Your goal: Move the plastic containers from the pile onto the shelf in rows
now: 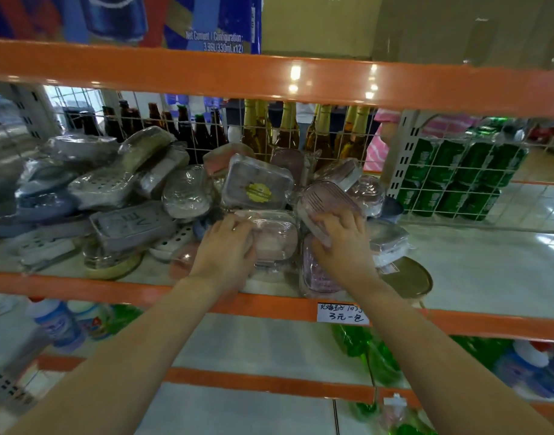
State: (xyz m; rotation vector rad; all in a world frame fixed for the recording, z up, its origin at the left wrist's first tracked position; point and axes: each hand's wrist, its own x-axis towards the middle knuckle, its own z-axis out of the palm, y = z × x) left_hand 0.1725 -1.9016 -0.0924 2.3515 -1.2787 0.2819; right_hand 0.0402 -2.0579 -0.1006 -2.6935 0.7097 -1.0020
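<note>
A jumbled pile of wrapped plastic containers (181, 189) covers the left and middle of the white shelf (476, 277). My left hand (228, 249) grips a clear pinkish container (275, 237) lying flat at the front of the pile. My right hand (341, 243) holds a tilted pink container with a slotted lid (322, 199). Below my right hand another pink container (316, 274) stands on edge at the shelf front. A container with a gold sticker (256, 186) leans just behind both hands.
An orange beam (269, 80) runs overhead and another (457, 321) edges the shelf, with a handwritten price label (343, 313). A wire grid (332, 142) backs the shelf, with bottles and green cans (457, 180) behind. A round gold lid (407, 281) lies right of my right hand.
</note>
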